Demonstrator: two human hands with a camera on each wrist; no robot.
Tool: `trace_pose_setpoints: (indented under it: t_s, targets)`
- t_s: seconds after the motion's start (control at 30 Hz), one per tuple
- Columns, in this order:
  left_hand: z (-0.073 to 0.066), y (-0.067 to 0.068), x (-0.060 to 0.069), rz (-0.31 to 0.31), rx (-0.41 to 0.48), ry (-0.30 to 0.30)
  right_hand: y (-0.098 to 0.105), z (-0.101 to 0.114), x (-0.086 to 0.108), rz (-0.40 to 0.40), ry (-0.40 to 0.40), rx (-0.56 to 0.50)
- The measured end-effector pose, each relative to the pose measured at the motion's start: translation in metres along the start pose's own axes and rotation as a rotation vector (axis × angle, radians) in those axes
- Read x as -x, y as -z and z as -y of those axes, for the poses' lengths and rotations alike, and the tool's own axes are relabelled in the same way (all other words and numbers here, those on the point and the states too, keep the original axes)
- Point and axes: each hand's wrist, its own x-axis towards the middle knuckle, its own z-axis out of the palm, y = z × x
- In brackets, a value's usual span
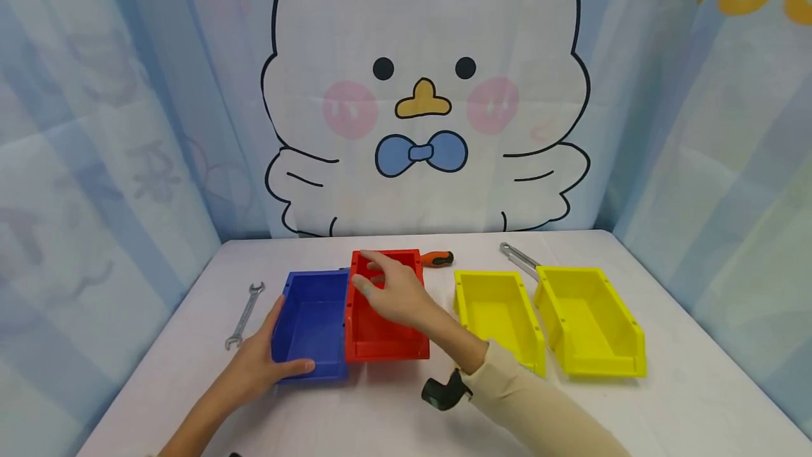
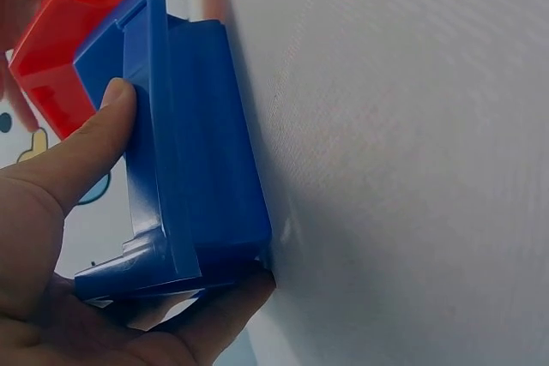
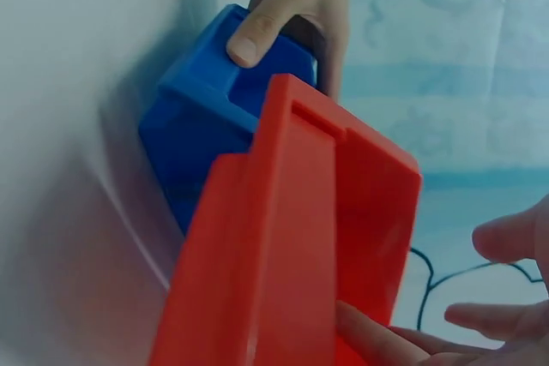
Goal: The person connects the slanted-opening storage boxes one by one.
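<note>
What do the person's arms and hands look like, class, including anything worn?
The left hand and right hand wear no gloves. A plain beige sleeve covers part of the right arm; a black curved piece shows beside it, attachment unclear.

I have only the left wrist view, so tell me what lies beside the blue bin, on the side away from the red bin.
Observer: The head view shows a metal wrench lying to the left of the blue bin.
Operator: Now count the yellow bins; I get just a scrap of yellow past the red bin.
Observer: Two: a yellow bin to the right of the red one, and a second yellow bin further right.
Operator: Report anything poking out from behind the red bin.
Observer: An orange and black handle sticks out past its right edge, near the far end; I can't make out the whole tool.
</note>
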Motion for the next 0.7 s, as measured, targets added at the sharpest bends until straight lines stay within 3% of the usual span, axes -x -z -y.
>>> trace_pose_setpoints:
  t_s: [0.23,0.7]
  targets:
    - [0.001,0.000,0.000,-0.002,-0.008,-0.002,-0.019,-0.001,-0.005,0.030,-0.089,-0.067]
    - [0.001,0.001,0.000,0.002,-0.009,-0.004,-0.031,-0.011,-0.011,0.017,-0.110,-0.135]
